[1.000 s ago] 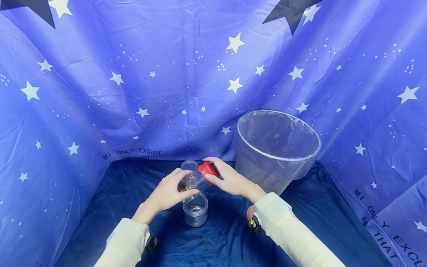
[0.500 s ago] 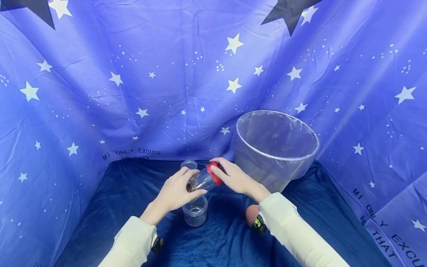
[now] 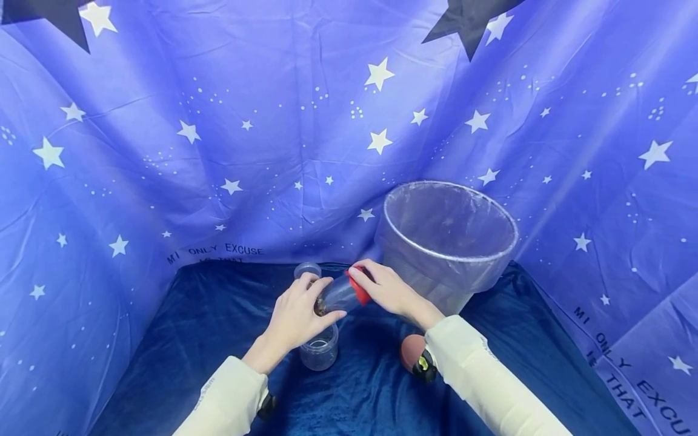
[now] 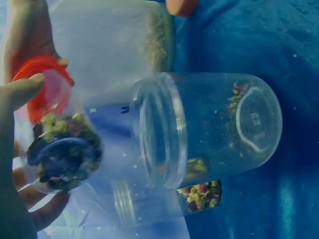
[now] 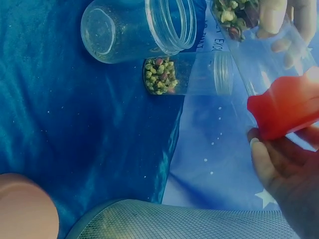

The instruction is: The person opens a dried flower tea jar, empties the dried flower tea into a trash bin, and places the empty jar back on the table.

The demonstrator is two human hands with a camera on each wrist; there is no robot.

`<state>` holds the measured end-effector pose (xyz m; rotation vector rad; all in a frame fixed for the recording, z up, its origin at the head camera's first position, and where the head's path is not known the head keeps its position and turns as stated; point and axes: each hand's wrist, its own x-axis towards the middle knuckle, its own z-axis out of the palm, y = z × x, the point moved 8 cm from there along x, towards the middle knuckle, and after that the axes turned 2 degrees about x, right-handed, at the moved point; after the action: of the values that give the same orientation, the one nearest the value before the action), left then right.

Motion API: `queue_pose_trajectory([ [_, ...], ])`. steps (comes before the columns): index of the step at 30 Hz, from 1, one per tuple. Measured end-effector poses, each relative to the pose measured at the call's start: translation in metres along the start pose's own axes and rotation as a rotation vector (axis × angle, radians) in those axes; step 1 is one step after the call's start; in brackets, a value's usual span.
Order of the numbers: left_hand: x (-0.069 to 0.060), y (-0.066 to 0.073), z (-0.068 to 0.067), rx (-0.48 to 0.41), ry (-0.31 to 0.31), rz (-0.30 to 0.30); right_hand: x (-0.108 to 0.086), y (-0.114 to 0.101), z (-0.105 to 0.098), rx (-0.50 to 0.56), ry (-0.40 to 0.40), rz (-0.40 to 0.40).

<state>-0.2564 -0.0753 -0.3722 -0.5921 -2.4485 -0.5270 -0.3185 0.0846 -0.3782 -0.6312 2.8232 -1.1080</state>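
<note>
In the head view my left hand [image 3: 297, 315] grips a tilted clear jar [image 3: 340, 295], fingers and thumb around its lower end. Dried flower buds [image 4: 62, 127] are gathered near its base. A red wavy-edged lid [image 3: 360, 287] is at the jar's mouth, and my right hand [image 3: 395, 293] holds it between thumb and fingers. How tightly the lid sits, I cannot tell. Below the left hand stands a wider uncapped jar [image 3: 320, 354], with only a few bits at its bottom. Behind it is a narrower uncapped jar [image 3: 309, 268], partly filled with buds in the right wrist view.
A mesh bin [image 3: 436, 278] lined with a clear bag stands at the back right. Near the right wrist lies a brownish-pink round object [image 3: 412, 351]. Dark blue cloth [image 3: 349, 393] covers the table, and a starry curtain [image 3: 305, 121] hangs behind.
Both hands have moved right with the jar and the red lid. The jar's mouth end has swung right, away from the narrower jar. My left hand has shifted over the wider jar.
</note>
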Motion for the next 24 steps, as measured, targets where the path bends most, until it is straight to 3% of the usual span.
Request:
queue_pose_trajectory([
  [4, -0.004, 0.003, -0.001, 0.031, 0.098, 0.037, -0.002, 0.006, 0.002, 0.094, -0.030, 0.089],
  [8, -0.005, 0.007, 0.003, 0.071, 0.125, 0.067, -0.004, 0.008, 0.003, 0.190, -0.042, 0.134],
  [15, -0.001, 0.013, 0.011, 0.181, 0.078, 0.065, -0.005, 0.007, 0.000, 0.136, 0.031, 0.159],
  [24, 0.000, 0.020, 0.012, 0.245, 0.155, 0.137, -0.007, 0.012, -0.005, 0.107, 0.099, 0.240],
])
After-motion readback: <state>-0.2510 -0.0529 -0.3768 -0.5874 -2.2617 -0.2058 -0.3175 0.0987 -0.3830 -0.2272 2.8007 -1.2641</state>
